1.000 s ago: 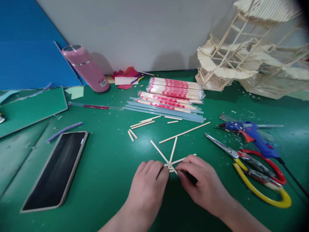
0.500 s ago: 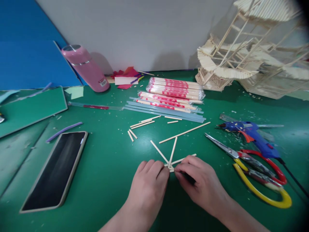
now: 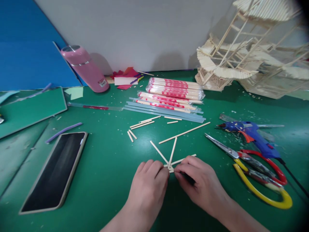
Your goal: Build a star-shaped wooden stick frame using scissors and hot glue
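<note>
Far left, I note a green board (image 3: 31,109) overlapping the mat edge, then a phone (image 3: 54,170) lying face up; bare green mat (image 3: 106,167) lies open between phone and hands. A pink flask (image 3: 84,68) leans by the back wall. Plastic sleeves of wrapped chopsticks (image 3: 175,88) hold their sticks, stacked centre-rear. My left hand (image 3: 147,187) is curled, fingertips pinched on the fanned wooden sticks (image 3: 172,154) at their joined base; three pale sticks splay away from me. My right hand (image 3: 200,183) pinches the same joint. Scissors (image 3: 253,169) and glue gun (image 3: 251,135) lie right, near.
</note>
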The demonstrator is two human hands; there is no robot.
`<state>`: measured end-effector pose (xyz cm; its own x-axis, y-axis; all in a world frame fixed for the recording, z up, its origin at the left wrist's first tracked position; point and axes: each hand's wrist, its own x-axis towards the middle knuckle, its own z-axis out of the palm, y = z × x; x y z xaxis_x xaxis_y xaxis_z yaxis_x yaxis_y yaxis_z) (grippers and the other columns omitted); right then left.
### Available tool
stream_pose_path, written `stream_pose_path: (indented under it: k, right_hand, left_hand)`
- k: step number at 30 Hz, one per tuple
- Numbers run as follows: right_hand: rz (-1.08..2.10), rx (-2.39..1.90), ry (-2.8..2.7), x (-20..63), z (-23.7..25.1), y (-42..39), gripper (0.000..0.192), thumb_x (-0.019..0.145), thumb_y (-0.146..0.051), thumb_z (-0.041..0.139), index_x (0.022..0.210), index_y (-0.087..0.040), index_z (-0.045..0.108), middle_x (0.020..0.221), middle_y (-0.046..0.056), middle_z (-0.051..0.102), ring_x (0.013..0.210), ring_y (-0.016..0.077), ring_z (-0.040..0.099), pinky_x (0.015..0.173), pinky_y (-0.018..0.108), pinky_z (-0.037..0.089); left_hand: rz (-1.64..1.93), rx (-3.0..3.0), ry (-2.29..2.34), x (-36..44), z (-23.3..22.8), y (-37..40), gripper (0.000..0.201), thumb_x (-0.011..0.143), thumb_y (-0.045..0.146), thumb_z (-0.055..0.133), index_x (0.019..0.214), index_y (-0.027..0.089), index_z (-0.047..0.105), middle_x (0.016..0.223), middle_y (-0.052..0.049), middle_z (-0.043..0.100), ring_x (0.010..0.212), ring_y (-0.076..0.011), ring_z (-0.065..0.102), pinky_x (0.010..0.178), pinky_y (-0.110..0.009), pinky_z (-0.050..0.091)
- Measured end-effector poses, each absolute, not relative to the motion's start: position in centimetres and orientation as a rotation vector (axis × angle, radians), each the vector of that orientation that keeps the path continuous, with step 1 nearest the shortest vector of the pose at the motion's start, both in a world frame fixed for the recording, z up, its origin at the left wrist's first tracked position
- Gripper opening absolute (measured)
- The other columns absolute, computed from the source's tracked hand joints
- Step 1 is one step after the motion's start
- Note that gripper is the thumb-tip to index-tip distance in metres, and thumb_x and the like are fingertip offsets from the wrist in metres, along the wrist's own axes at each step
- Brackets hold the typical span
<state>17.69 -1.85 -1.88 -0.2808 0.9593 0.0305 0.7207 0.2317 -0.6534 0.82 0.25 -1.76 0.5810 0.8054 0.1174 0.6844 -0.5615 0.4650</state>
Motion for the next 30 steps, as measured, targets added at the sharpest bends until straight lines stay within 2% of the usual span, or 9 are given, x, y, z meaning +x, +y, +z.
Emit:
stream_pose_path:
  k: [22, 30]
  right_hand:
    - [0.773, -1.552, -2.074, 17.68, -2.02, -1.86, 0.017, 0.084, -0.019, 0.043, 0.079, -0.021, 0.059, 0.073, 0.002, 0.053, 0.066, 0.0143, 0.049, 0.06, 0.028, 0.038]
    - [0.803, -1.535, -2.037, 17.8, -2.07, -1.93, 0.014, 0.083, -0.019, 0.045, 0.086, -0.022, 0.058, 0.078, 0.002, 0.055, 0.069, 0.0144, 0.051, 0.063, 0.028, 0.04]
  left_hand:
    - [0.554, 2.395, 1.214, 0.8, -2.03, 0.14, 0.023, 0.085, 0.014, 0.039, 0.077, 0.016, 0.061, 0.071, -0.004, 0.057, 0.063, -0.0162, 0.048, 0.056, -0.029, 0.041]
    - [0.538, 2.403, 1.208, 0.85, -2.02, 0.3, 0.025, 0.085, 0.013, 0.039, 0.074, 0.016, 0.061, 0.068, -0.004, 0.056, 0.062, -0.0161, 0.047, 0.056, -0.03, 0.041]
